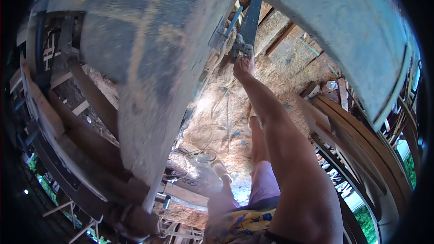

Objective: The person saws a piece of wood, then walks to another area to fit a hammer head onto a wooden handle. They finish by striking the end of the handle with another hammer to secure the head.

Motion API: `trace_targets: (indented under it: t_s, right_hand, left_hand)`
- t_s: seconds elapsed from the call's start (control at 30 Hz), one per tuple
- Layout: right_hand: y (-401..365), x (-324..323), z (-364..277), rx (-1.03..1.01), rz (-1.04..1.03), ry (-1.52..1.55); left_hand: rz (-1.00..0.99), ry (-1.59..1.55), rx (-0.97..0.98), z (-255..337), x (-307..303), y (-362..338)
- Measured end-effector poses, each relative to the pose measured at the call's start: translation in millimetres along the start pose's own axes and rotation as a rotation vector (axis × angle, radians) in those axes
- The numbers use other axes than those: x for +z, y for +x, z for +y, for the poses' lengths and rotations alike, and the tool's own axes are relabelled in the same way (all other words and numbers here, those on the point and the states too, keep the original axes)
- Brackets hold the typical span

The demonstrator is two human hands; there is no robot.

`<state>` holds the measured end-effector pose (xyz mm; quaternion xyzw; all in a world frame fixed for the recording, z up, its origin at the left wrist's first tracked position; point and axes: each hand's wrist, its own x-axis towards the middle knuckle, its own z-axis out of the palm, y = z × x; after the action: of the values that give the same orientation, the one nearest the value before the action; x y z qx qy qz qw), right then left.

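My right arm stretches up the middle of the view. At its end my right hand (244, 66) is closed around a worn metal fitting (243, 47), with its fingertips partly hidden. Above that fitting a dark, flat metal bar (252, 20) runs upward between two large table plates. The left plate (167, 67), grey and dusty, is smeared by motion. A bluish right plate (348, 31) curves away to the upper right. Beside the bar is a thin blue rod (234, 20). I cannot make out my left hand anywhere.
Sawdust (289, 70) covers the ground, and a loose cord (205, 156) lies coiled near my feet. Long curved-looking boards (361, 131) stand at the right. Timber beams (92, 94) lie beyond the left plate. A short metal cylinder (167, 202) sits low, left of my legs.
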<state>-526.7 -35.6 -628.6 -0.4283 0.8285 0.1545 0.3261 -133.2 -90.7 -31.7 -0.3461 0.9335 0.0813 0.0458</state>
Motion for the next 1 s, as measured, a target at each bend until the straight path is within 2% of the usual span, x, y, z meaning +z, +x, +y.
trace_targets:
  t_s: [0.03, 0.1, 0.13, 0.17, 0.2, 0.23, 0.27, 0.3, 0.33, 0.4, 0.43, 0.47, 0.53, 0.6, 0.67, 0.73, 0.77, 0.8, 0.83, 0.87, 0.9, 1.0]
  right_hand:
    - [-1, 10, 12, 0.001, 0.016, -0.017]
    - [2, 46, 36, 0.168, 0.174, 0.602]
    - [-79, -74, 45, -0.038, 0.001, 0.147]
    - [-85, -47, 62, -0.042, 0.222, 0.266]
    - [-112, -55, 75, -0.064, 0.283, 0.214]
    - [-139, -73, 85, -0.056, 0.143, 0.15]
    - [-171, -89, 95, -0.123, 0.18, 0.025]
    - [-214, -120, 101, -0.156, 0.146, 0.067]
    - [-247, -133, 103, -0.061, 0.049, 0.108]
    - [-322, -134, 119, -0.09, 0.255, 0.154]
    - [-353, -123, 133, -0.116, 0.236, 0.179]
    - [-402, -126, 135, -0.165, 0.497, 0.145]
    - [-498, -160, 128, 0.001, 0.405, 0.253]
    - [-596, -208, 111, 0.171, 0.328, 0.534]
    - [-682, -219, 113, 0.112, 0.449, 0.899]
    - [-775, -275, 80, 0.252, 0.4, 1.004]
    - [-812, -268, 85, 0.204, 0.459, 1.096]
    - [-843, -260, 83, 0.201, 0.611, 1.173]
    - [-877, -250, 94, 0.165, 0.617, 1.188]
    - [-897, -248, 90, 0.049, 0.799, 1.207]
    - [-915, -247, 94, -0.07, 0.842, 1.19]
    - [-927, -266, 67, -0.174, 0.833, 1.45]
  left_hand:
    - [0.011, 0.008, -0.01, 4, 2, 4]
    - [0.036, 0.018, -0.031, 11, 8, 10]
    - [0.066, -0.014, -0.031, 12, 11, 12]
    - [0.094, -0.047, -0.034, 13, 16, 16]
    - [0.087, -0.036, -0.021, 19, 11, 26]
    - [0.078, -0.023, -0.015, 25, 5, 37]
    - [0.106, -0.061, -0.044, 28, 6, 38]
    - [0.144, -0.095, -0.075, 29, 12, 38]
    - [0.151, -0.087, -0.07, 30, 12, 40]
    - [0.189, -0.075, -0.059, 32, 9, 45]
    - [0.204, -0.073, -0.047, 32, 6, 43]
    - [0.203, -0.098, -0.047, 32, 9, 41]
    - [0.221, -0.143, -0.03, 29, 11, 38]
    - [0.185, -0.246, -0.02, 25, 12, 40]
    - [0.247, -0.293, 0.002, 18, 14, 31]
    - [0.305, -0.355, 0.0, 5, 16, 28]
    - [0.301, -0.362, -0.025, -2, 20, 23]
    - [0.296, -0.364, -0.046, -6, 22, 19]
    - [0.297, -0.37, -0.045, -8, 23, 17]
    - [0.283, -0.336, -0.065, -9, 24, 15]
    - [0.273, -0.299, -0.083, -8, 23, 16]
    - [0.215, -0.285, -0.116, 5, 23, 21]
